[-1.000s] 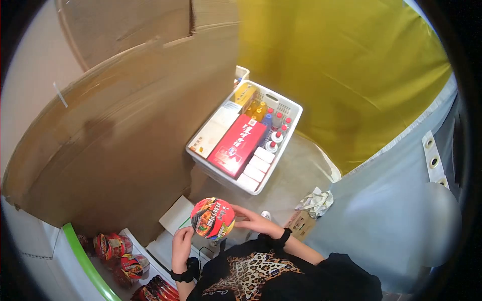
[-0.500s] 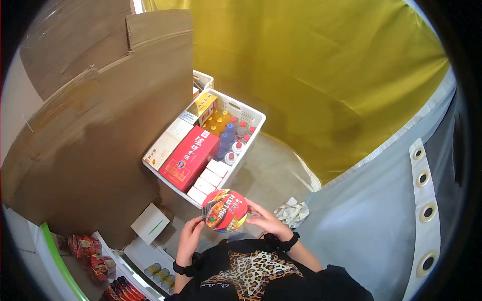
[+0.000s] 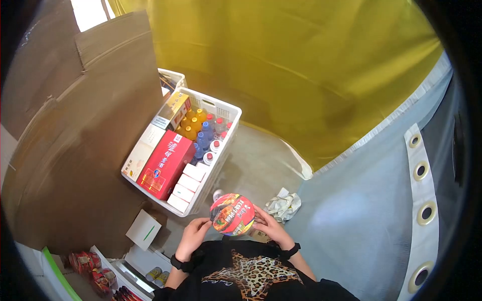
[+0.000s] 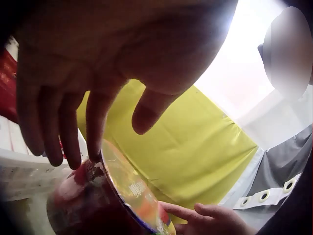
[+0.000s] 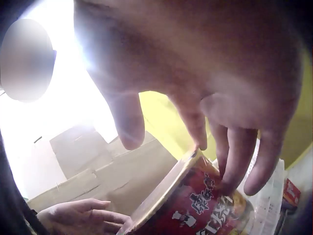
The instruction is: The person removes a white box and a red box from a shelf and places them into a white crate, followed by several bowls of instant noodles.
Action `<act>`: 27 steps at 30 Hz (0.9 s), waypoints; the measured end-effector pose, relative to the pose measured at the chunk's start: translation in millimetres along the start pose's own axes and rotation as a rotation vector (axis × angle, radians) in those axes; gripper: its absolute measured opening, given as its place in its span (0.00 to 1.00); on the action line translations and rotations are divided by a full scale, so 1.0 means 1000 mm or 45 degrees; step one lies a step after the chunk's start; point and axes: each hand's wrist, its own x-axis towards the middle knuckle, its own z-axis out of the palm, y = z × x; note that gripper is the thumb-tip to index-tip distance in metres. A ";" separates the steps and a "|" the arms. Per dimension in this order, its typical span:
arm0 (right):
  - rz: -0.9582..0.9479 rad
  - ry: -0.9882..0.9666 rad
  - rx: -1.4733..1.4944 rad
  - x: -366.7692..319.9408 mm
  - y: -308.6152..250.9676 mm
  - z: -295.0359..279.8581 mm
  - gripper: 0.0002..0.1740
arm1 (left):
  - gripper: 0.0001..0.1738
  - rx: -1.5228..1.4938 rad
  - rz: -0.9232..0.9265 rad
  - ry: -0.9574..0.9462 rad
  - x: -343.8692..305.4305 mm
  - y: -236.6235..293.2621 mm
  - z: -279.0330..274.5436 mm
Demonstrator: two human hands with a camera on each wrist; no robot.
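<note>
A red instant noodle bowl [image 3: 232, 214], its printed lid facing up, is held between both hands in front of the black shirt. My left hand [image 3: 193, 235] is at the bowl's left edge; in the left wrist view its fingertips touch the rim and side of the bowl [image 4: 90, 203], the thumb standing apart. On the other side, my right hand [image 3: 270, 226] supports the bowl's right edge. The right wrist view has its fairly straight fingers [image 5: 239, 156] against the wall of the bowl [image 5: 203, 196], with the thumb off it. The underside is hidden.
Ahead stands a white crate [image 3: 227, 109] with a red box [image 3: 165, 164], white boxes and several bottles [image 3: 202, 140]. A cardboard wall [image 3: 75, 170] rises on the left. Packaged noodles [image 3: 85, 262] fill a compartment at lower left. A crumpled bag [image 3: 283, 205] lies by the grey curtain [image 3: 351, 210].
The head view has swung right, so the crate and cardboard wall shift left in it. The noodle bowl stays between both hands in front of the body.
</note>
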 end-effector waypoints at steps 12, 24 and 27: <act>-0.019 0.100 -0.111 0.062 -0.037 -0.051 0.35 | 0.16 0.053 0.184 -0.092 0.114 0.032 0.005; -0.038 0.057 -0.269 0.165 -0.086 -0.074 0.35 | 0.15 -0.161 0.095 -0.085 0.205 0.068 -0.029; -0.008 0.070 -0.245 0.174 -0.080 -0.073 0.35 | 0.17 -0.091 0.050 -0.090 0.207 0.061 -0.036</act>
